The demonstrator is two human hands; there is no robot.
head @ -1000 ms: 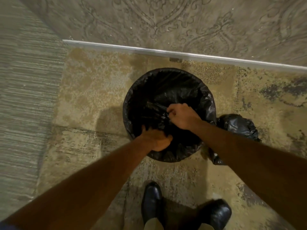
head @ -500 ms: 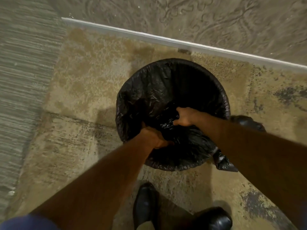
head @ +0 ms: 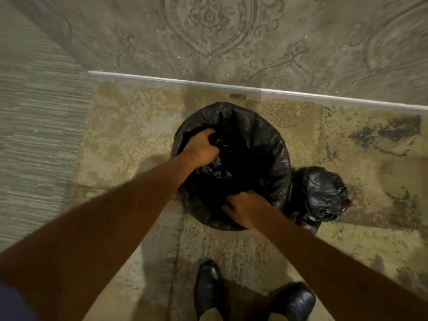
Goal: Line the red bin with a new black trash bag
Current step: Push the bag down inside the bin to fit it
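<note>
both hands (head: 203,147) (head: 245,208) clench the black trash bag (head: 261,140) at opposite rim edges.

A bin (head: 281,181) stands on a carpet (head: 129,126) just in front of a baseboard (head: 231,85), with a wall (head: 231,38) rising behind it. A trash bag (head: 261,140) sits inside the bin, its edge folded over the rim. The person's left hand (head: 202,149) rests on the bag at the bin's left rim, and the right hand (head: 245,209) on the bag at the near rim. A tied, filled bag (head: 324,195) lies on the carpet, touching the bin's right side. Two shoes (head: 208,288) stand on the carpet on the near side of the bin. A differently textured floor strip (head: 34,135) runs along the carpet's left.
</note>
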